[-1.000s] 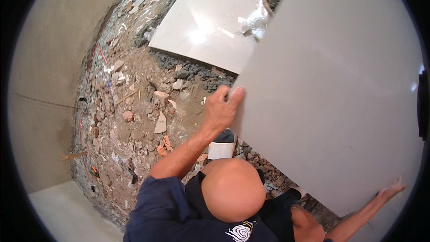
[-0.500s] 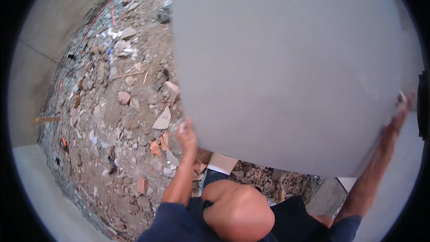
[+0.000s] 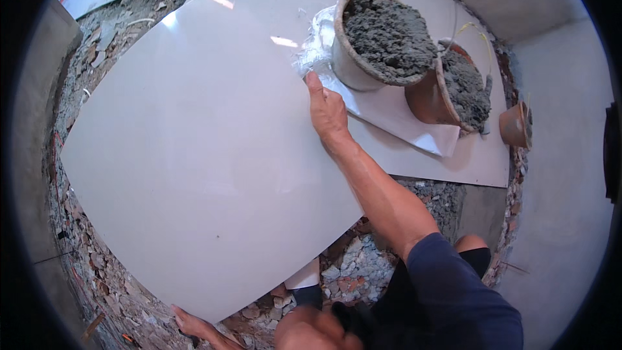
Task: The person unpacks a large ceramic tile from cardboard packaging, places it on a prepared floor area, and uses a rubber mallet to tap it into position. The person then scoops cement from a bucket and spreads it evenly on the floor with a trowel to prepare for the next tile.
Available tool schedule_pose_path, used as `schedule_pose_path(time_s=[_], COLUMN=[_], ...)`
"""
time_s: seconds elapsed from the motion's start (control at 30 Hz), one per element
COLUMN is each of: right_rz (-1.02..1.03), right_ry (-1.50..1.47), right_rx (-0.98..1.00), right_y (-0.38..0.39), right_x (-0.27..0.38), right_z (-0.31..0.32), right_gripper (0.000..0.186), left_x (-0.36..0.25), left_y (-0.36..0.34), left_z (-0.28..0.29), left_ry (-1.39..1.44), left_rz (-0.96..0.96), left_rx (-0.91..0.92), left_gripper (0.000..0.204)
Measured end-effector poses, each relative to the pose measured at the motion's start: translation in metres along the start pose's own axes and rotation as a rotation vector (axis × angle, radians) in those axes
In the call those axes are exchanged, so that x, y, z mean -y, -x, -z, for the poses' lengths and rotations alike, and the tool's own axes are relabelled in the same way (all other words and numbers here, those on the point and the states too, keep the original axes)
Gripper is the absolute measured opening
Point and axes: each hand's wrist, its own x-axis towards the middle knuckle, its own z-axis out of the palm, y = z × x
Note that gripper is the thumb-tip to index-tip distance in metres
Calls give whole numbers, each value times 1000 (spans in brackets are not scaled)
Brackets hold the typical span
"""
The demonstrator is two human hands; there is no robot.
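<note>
A big pale tile (image 3: 194, 149) fills the left and middle of the view, held between the person's two hands, with rubble (image 3: 363, 269) showing past its lower edge and along its left side. The right hand (image 3: 329, 111) pinches the tile's right edge, thumb laid against the rim and the other fingers mostly hidden. The left hand (image 3: 189, 325) is at the tile's lower left edge, fingertips touching it; most of that hand is out of sight, so I cannot tell how firmly it closes. Whether the tile rests on anything underneath is hidden too. Just beyond the right hand, a white sack (image 3: 421, 135) lies spread on a floor tile (image 3: 483, 165). On the sack stands a pale bucket (image 3: 358, 70) heaped with grey mix (image 3: 389, 34), and just beside it a brown bucket (image 3: 424, 98) filled with similar stuff. A small pot (image 3: 513, 126) sits farther right, near the wall (image 3: 557, 207).
</note>
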Motion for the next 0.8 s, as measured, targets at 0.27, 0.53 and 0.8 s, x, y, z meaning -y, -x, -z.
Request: schedule_pose_path(time_s=[0.27,0.53,0.8], right_rz=[-97,-124,-189], right_ry=[55,37,135], right_rx=[-134,-123,-124], right_y=[-63,-91,-93], right_x=[-74,-116,-127], right_z=[4,10,7], right_gripper=[82,83,83], left_x=[-52,-76,-65], left_y=[0,-5,-11], left_z=[-68,-110,-114], left_ry=[216,25,-49], left_rz=[-136,-158,-236], left_rx=[174,223,211], left_gripper=[46,48,43])
